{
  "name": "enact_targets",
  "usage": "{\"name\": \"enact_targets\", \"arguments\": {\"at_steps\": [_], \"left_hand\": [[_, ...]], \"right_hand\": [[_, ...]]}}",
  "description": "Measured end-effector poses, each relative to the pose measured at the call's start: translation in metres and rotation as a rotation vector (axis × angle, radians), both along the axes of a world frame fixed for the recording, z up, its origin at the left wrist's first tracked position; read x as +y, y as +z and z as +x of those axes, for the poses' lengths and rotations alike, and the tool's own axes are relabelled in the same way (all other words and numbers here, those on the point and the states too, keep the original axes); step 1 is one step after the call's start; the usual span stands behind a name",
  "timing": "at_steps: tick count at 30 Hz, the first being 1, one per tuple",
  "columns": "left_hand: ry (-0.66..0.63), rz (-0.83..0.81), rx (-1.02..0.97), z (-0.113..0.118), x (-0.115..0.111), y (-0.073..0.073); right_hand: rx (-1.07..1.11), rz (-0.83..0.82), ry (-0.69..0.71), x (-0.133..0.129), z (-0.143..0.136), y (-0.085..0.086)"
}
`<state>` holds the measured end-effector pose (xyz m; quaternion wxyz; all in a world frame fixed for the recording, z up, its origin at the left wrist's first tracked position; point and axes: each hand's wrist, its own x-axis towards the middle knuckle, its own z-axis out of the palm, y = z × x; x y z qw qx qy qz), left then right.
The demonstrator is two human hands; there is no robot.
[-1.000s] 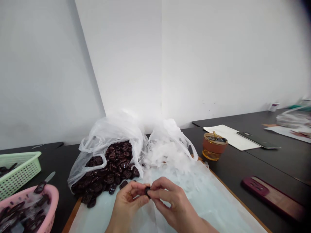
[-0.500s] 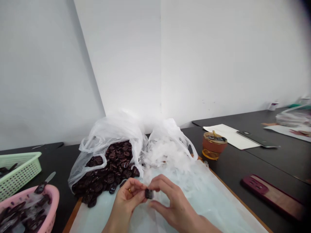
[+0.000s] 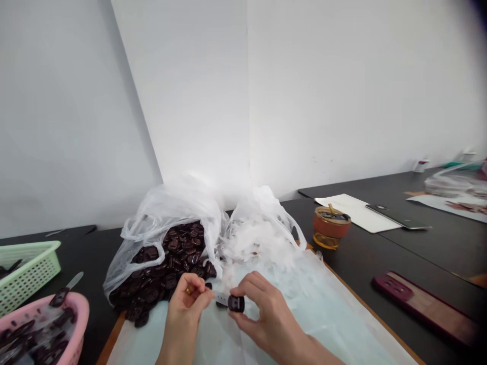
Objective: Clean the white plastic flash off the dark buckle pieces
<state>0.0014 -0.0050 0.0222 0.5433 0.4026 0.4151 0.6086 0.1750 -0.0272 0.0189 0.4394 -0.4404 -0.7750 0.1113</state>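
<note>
Right hand [image 3: 266, 317] grips a dark piece [image 3: 236, 303]; left hand [image 3: 186, 304] pinches its clear wrapper [image 3: 220, 300], near the desk's [image 3: 418, 253] front edge.

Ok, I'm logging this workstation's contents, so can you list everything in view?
dark piece: one, black, pinched between both hands
bag of dark pieces: one, clear plastic with dark brown contents, centre-left of the table
bag of white scraps: one, clear, beside the first bag
white sheet: one, under the hands
pink basket: one, lower left
green basket: one, far left
amber cup: one, right of the bags
phone: one, dark, on white paper
maroon case: one, right
left hand: holding the piece
right hand: holding the piece
</note>
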Motion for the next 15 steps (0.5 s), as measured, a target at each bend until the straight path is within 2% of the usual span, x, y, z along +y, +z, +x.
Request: {"name": "enact_targets", "arguments": {"at_steps": [3,7,9,11,13,15], "left_hand": [[-0.080,-0.001,0.085,-0.001,-0.001,-0.003],[-0.379,0.021,0.223,0.004,-0.003,-0.011],[-0.428,0.011,0.255,0.005,-0.001,-0.010],[-0.301,-0.001,0.221,-0.002,0.003,-0.002],[-0.036,0.014,0.071,-0.022,0.007,0.014],[0.218,0.102,-0.177,-0.052,0.010,0.034]], "right_hand": [[0.010,0.005,0.009,0.001,0.000,-0.002],[0.012,0.010,0.105,0.001,0.002,-0.003],[0.025,-0.016,0.169,0.003,0.006,-0.001],[0.067,-0.054,0.156,0.006,0.014,0.002],[0.084,-0.084,0.057,0.011,0.023,0.003],[0.019,-0.107,-0.028,0.017,0.031,0.003]]}}
